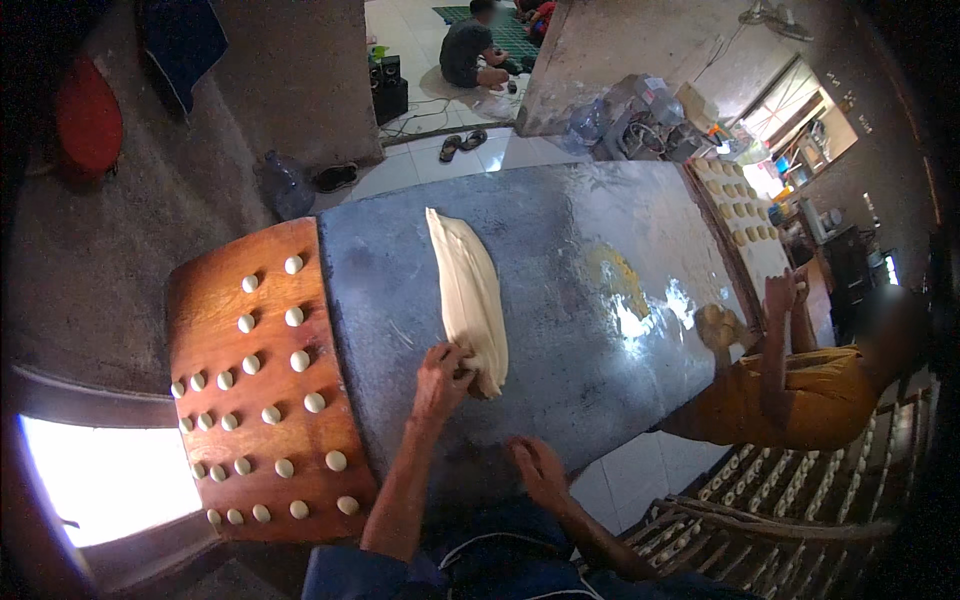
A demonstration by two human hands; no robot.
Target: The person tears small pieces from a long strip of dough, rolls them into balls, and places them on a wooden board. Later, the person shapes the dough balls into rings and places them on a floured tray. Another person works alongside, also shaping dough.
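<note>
Containers first: orange-brown board (208,315) at the left end of the table (560,390) carries rows of pale dough balls (294,265), spaced apart. Pale board (768,262) past the right end has rows of flat, round pieces (740,210). Rack (820,527) at lower right holds lines of small pale pieces. Clear jug (288,186) on the floor beyond the table, far left; no contents I can make out.

Dough (470,285): long folded strip lying on the table left of middle, running away from the person.

Grip: left hand (445,380) has fingers bent, touching the dough's near end. Can't tell if they pinch or just press. Right hand (537,468) is partly open, fingers loosely bent, nothing in it, by the table's near edge, apart from the dough.

Hard to see: left fingertips partly hidden. Glare washes out the table's right half around a yellow smear (622,280). Tan lump (717,326) by the co-worker (800,400) is unclear, as is whatever their raised hands hold. Rack cut off by the dark rim.
</note>
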